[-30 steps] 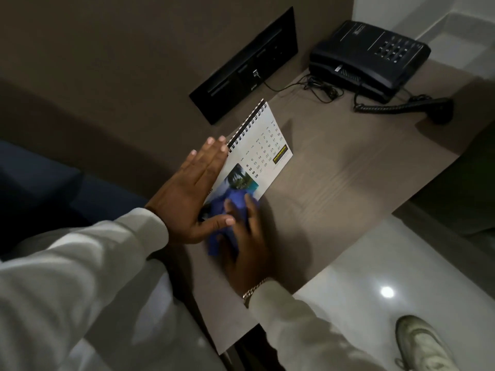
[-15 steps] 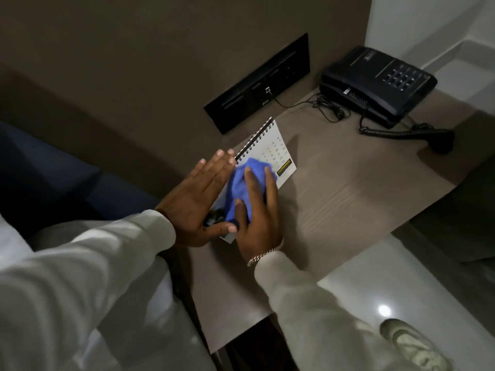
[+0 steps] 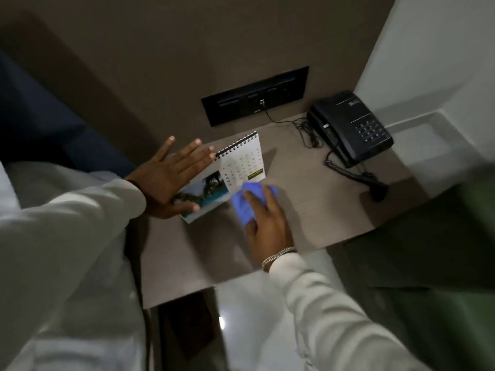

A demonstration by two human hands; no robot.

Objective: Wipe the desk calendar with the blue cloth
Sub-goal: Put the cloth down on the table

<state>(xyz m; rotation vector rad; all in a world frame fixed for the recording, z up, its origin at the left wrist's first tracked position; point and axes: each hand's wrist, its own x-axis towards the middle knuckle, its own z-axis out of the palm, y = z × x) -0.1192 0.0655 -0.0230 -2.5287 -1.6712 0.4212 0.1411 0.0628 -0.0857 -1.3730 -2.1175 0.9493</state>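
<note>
- A grey-brown counter (image 3: 308, 210) is set into a dim corner, with a brown wall behind and a white wall to the right.
- The desk calendar (image 3: 241, 167) stands near the far left of the counter.
- The left hand (image 3: 171, 180), fingers spread flat, braces the calendar's left side.
- The right hand (image 3: 267, 223) presses the blue cloth (image 3: 245, 202) on the counter, at the calendar's near right corner.
- A black telephone (image 3: 351, 127) sits far right; a black socket panel (image 3: 254, 96) is on the wall.

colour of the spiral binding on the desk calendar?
Black wire coils along the top edge of the white desk calendar, clearest in the head view.
</note>
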